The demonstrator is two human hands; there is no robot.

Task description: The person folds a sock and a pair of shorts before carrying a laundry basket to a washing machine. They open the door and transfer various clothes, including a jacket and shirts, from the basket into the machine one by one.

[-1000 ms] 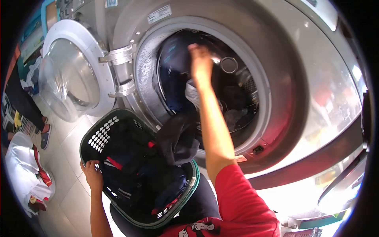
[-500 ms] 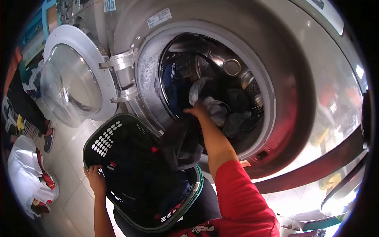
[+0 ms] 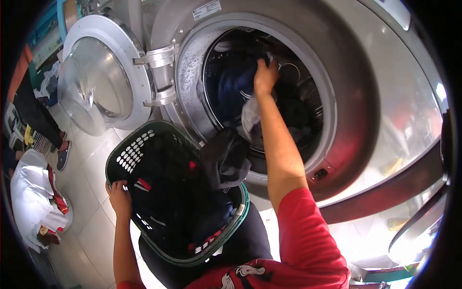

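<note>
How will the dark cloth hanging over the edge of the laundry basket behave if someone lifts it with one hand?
The dark cloth drapes in soft folds over the laundry basket rim, so it would likely be floppy and sag from any grip. Part of it hangs toward the washer drum, so it might snag or drag. It is probably light, unless wet, which cannot be told.

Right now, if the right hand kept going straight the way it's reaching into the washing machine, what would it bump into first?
Most likely the dark clothes piled inside the drum; the right hand already looks buried in them. Behind them would come the drum's metal back wall, though depth is hard to judge here.
</note>
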